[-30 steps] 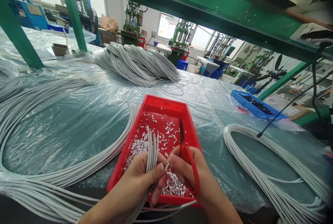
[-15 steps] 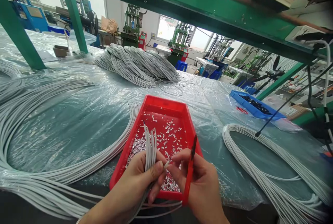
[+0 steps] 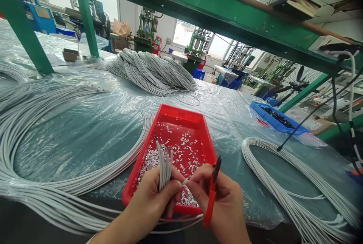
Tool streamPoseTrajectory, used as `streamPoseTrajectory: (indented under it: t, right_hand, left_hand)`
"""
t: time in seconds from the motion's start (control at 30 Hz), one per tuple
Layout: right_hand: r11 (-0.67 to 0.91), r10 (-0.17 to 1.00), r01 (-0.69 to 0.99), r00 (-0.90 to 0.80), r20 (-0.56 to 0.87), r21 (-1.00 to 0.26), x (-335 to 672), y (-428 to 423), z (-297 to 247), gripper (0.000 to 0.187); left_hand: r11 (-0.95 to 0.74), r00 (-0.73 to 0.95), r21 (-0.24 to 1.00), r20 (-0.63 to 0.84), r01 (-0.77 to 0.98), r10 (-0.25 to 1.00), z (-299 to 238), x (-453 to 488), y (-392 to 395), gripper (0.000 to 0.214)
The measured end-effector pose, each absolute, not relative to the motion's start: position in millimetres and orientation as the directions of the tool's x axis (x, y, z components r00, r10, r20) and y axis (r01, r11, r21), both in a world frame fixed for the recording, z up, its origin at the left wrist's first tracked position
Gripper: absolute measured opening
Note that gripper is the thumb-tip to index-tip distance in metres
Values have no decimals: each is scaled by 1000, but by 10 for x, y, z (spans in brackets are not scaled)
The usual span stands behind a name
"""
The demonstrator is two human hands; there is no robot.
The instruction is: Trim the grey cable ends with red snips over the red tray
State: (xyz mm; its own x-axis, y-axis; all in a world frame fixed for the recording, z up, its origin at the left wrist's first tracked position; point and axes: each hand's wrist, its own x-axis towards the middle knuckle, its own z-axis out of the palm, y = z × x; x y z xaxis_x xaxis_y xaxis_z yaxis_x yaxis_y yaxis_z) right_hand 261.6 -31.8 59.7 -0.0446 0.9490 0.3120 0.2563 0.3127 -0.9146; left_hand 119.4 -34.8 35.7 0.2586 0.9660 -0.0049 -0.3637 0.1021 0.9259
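My left hand (image 3: 154, 198) is closed round a small bunch of grey-white cables (image 3: 164, 162) whose cut ends stand up over a red tray (image 3: 181, 117). One cable tip pokes out sideways between thumb and fingers. My right hand (image 3: 221, 202) pinches that tip with thumb and forefinger and also carries red-handled scissors (image 3: 212, 193), blades shut and pointing up. Silvery and white scraps (image 3: 181, 145) lie scattered in the tray.
Long loops of grey cable (image 3: 56, 123) lie left on the plastic-covered table, another loop (image 3: 286, 176) right, a big coil (image 3: 153, 71) at the back. A blue tray (image 3: 276, 119) of black parts sits right. Green frame posts (image 3: 85, 17) and a beam overhead.
The scissors swung from lying over the tray to upright in my right hand, which shifted right and nearer. My left hand kept the cable bunch, now slightly lower.
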Motion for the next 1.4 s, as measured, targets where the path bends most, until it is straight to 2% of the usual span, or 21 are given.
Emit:
streamPoseTrajectory:
  t: [0.13, 0.43, 0.63, 0.8, 1.0, 1.07, 1.27, 1.33, 1.4]
  right_hand:
    - [323, 946, 273, -104, 306, -906, 2635, -300, 645, 9]
    - [435, 890, 233, 37, 455, -870, 2549, -310, 522, 13]
    - [482, 868, 214, 16, 497, -849, 2552, -304, 509, 14]
    - [456, 887, 247, -50, 459, -855, 2605, -283, 532, 12]
    - [207, 978, 144, -55, 201, -968, 2591, -284, 579, 11]
    - [206, 978, 144, -65, 198, -968, 2559, -288, 567, 10]
    - [184, 982, 151, -80, 173, -971, 2536, -269, 546, 7]
    - [144, 988, 136, -70, 135, -980, 2583, -240, 549, 8]
    - [111, 993, 123, -63, 103, -986, 2633, -211, 546, 12]
  left_hand:
    - [81, 259, 936, 11, -342, 966, 358, 1185, -344, 21]
    - [153, 300, 892, -20, -426, 954, 376, 1159, -305, 25]
    - [153, 278, 911, -45, -382, 960, 382, 1186, -312, 22]
    - [106, 199, 952, -48, -289, 979, 392, 1189, -334, 14]
    - [9, 259, 1000, -4, -17, 966, 505, 1104, -326, 12]
    - [30, 246, 999, -22, -26, 969, 494, 1112, -310, 12]
    - [4, -28, 996, -6, -85, 1000, 398, 1199, -280, 7]
    - [43, -16, 989, -46, -143, 999, 391, 1197, -276, 10]
    - [137, 63, 961, -125, -241, 990, 392, 1181, -268, 16]
